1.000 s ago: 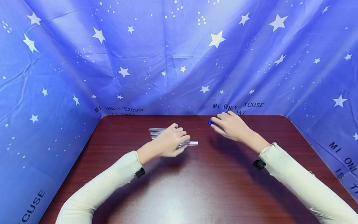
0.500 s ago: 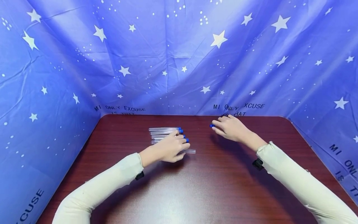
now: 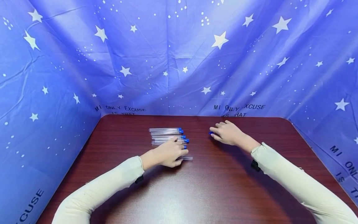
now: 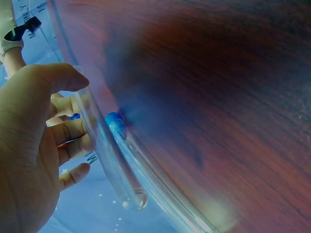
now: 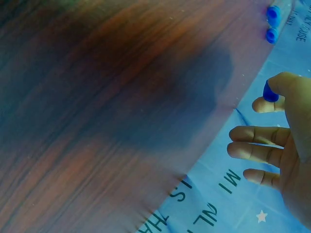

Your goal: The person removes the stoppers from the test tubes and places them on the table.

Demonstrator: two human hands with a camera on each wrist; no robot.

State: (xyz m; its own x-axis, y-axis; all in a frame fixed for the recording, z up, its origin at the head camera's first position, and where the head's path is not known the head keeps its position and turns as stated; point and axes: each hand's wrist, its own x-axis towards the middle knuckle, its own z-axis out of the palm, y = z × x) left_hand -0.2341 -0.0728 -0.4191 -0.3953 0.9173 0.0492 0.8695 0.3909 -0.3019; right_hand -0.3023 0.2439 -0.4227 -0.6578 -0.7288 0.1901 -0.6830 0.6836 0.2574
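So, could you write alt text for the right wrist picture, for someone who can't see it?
A right hand pinches a small blue cap between thumb and forefinger over a reddish table. At least two other blue caps show at top right, and a blue cloth bears lettering and a star.

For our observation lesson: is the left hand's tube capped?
Uncapped: the tube has a bare, clear end; the right hand pinches a blue cap.

dark red table | 5 blue-capped clear tubes | lying side by side
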